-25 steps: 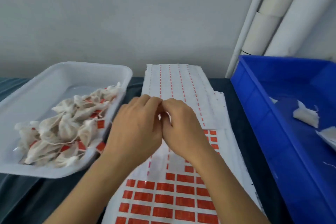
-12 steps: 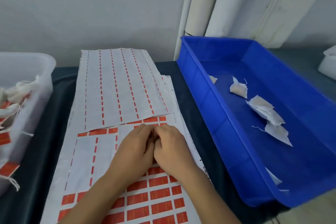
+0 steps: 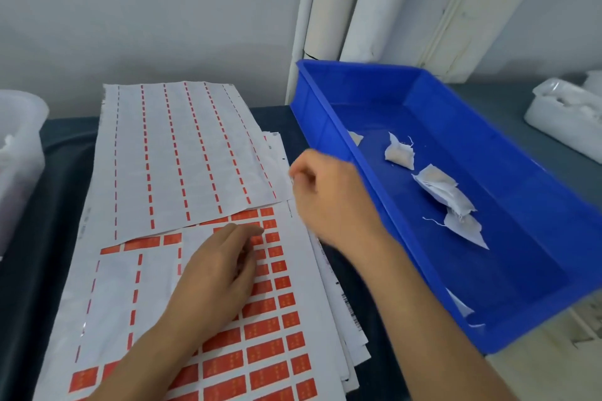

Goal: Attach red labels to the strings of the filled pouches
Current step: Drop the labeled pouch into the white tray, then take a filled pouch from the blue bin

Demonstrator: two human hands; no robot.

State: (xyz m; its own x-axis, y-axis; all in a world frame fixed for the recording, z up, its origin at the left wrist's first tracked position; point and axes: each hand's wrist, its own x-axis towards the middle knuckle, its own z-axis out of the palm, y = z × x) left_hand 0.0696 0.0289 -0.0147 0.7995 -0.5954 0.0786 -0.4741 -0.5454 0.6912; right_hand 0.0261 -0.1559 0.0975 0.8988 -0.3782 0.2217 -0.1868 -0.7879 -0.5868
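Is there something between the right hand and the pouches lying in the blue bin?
Only the near wall of the blue bin lies between the right hand and the pouches. The bin is open on top, so the hand should clear the wall by lifting over it.

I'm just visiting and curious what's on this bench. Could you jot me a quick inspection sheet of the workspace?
Surface: dark table under stacked sheets.
Job's things: label sheet, part peeled; used sheet lying over it; pouches in blue bin.
Clutter: white tray at left; white containers at far right.
Hands: left hand on the labels, fingers straight; right hand blurred, curled, beside the bin.
Cables: nothing seen.
Surroundings: grey wall, white pipes.
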